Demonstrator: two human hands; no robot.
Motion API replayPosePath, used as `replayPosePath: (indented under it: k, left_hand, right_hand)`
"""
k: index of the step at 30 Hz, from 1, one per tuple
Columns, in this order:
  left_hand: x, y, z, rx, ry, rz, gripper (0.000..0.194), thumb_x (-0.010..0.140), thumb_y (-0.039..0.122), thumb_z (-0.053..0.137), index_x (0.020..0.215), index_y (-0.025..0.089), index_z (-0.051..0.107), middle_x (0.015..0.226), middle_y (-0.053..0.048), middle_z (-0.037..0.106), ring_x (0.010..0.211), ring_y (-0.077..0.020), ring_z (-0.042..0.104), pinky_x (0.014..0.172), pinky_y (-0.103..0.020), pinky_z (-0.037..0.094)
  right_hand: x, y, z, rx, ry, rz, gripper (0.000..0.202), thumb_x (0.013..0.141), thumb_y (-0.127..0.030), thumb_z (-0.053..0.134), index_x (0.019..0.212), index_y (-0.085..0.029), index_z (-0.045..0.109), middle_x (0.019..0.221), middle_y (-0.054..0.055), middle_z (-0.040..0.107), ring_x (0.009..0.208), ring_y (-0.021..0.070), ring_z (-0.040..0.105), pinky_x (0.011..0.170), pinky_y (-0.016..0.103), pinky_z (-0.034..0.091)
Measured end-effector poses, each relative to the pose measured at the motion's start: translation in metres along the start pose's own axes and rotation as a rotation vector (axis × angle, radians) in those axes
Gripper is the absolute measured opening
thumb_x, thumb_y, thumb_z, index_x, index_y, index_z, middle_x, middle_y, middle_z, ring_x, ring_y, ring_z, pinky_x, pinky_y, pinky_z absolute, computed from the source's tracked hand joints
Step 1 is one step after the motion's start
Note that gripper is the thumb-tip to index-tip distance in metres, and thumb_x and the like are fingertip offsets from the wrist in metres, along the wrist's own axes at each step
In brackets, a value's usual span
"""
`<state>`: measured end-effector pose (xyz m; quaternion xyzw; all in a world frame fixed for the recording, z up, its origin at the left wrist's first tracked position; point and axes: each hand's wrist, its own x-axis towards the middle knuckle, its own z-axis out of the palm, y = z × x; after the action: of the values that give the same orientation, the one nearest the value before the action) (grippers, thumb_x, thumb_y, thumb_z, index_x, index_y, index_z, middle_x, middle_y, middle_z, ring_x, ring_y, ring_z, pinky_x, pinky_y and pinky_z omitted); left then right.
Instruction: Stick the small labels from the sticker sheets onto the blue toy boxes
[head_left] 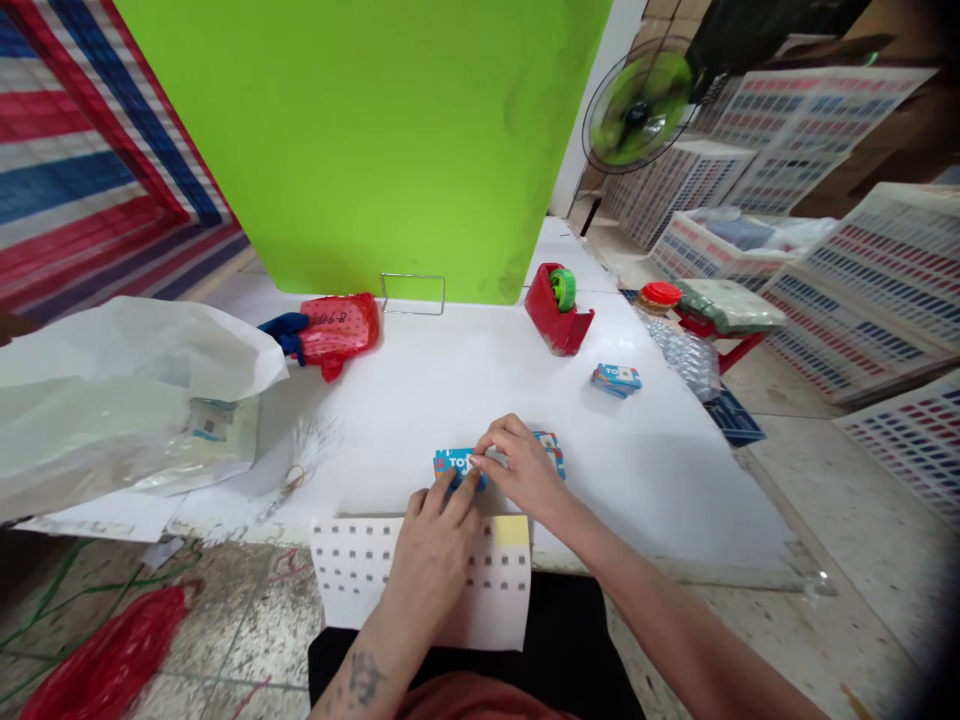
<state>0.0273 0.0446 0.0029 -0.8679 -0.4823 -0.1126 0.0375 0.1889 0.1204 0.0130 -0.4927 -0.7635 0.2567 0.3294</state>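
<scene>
The left hand [435, 545] is reaching over the table edge with its fingers loosely bent and slightly parted, not closing around anything; its fingertips are resting on a blue card [450, 460] lying near the front of the table [397, 385]. The right hand [521, 470] is curling in from the other side, its thumb and forefinger nearly meeting over the right end of that card; I cannot tell whether they are pinching anything. More blue cards [556, 452] are showing from behind the right hand. Beneath the left hand, a sheet [352, 565] with rows of small dark printed squares is hanging off the table edge toward the lap, and a yellow patch [511, 530] is marking its upper right corner. Farther right, a small stack of cards [616, 379] is lying on the tabletop, and beyond it a red tape dispenser [551, 315] is holding a green roll. Toward the left, white strings [307, 445] are spreading beside a large plastic bag [127, 400], while a red packet [345, 325] is lying behind them. At the back, a green board [375, 150] is standing upright behind a wire stand [412, 276]. Off to the right, a fan [637, 115] is facing the table, near stacked crates [885, 280].
</scene>
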Motion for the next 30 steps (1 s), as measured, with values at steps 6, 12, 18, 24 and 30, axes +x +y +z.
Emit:
replayPosePath:
  k: [6, 12, 18, 24, 30]
  left_hand:
    - [0.0, 0.001, -0.001, -0.008, -0.007, 0.005, 0.018, 0.084, 0.009, 0.05, 0.092, 0.018, 0.063, 0.14, -0.003, 0.046, 0.125, -0.0275, 0.042, 0.086, -0.039, 0.045]
    - [-0.002, 0.0, -0.004, -0.061, 0.059, 0.024, 0.018, 0.086, 0.009, 0.047, 0.089, 0.018, 0.062, 0.134, -0.005, 0.051, 0.126, -0.0265, 0.041, 0.099, -0.043, 0.038]
    - [-0.015, 0.004, -0.007, -0.087, 0.096, 0.02, 0.014, 0.085, 0.009, 0.049, 0.089, 0.017, 0.06, 0.137, -0.007, 0.047, 0.13, -0.0283, 0.034, 0.107, -0.049, 0.03]
    - [-0.022, 0.009, -0.01, -0.154, 0.12, 0.006, 0.019, 0.082, 0.005, 0.047, 0.089, 0.019, 0.057, 0.129, -0.007, 0.05, 0.123, -0.0262, 0.039, 0.104, -0.048, 0.032]
    - [-0.02, 0.012, -0.017, -0.233, 0.037, 0.012, 0.021, 0.081, 0.001, 0.044, 0.085, 0.019, 0.053, 0.094, -0.004, 0.057, 0.086, -0.0214, 0.05, 0.085, -0.04, 0.04]
  right_hand:
    - [0.001, 0.002, 0.005, -0.026, 0.075, 0.016, 0.006, 0.074, -0.015, 0.067, 0.074, -0.021, 0.065, 0.088, 0.003, 0.052, 0.086, 0.0185, 0.053, 0.079, 0.035, 0.045]
    - [-0.008, -0.01, 0.003, -0.219, 0.133, -0.213, 0.011, 0.082, -0.015, 0.057, 0.076, -0.021, 0.065, 0.097, 0.008, 0.055, 0.093, 0.0234, 0.05, 0.085, 0.042, 0.042]
    - [-0.005, -0.01, 0.0, -0.024, 0.185, -0.158, 0.006, 0.077, -0.016, 0.064, 0.072, -0.02, 0.062, 0.101, 0.008, 0.058, 0.1, 0.0218, 0.053, 0.09, 0.04, 0.041]
    - [-0.001, -0.011, -0.004, 0.338, 0.027, 0.147, 0.011, 0.076, -0.026, 0.063, 0.07, -0.02, 0.057, 0.073, 0.0, 0.062, 0.068, 0.0143, 0.057, 0.066, 0.029, 0.046]
    - [0.0, -0.004, -0.007, 0.599, -0.028, 0.292, 0.036, 0.069, -0.027, 0.067, 0.101, -0.021, 0.053, 0.062, -0.005, 0.06, 0.056, 0.0116, 0.054, 0.053, 0.024, 0.041]
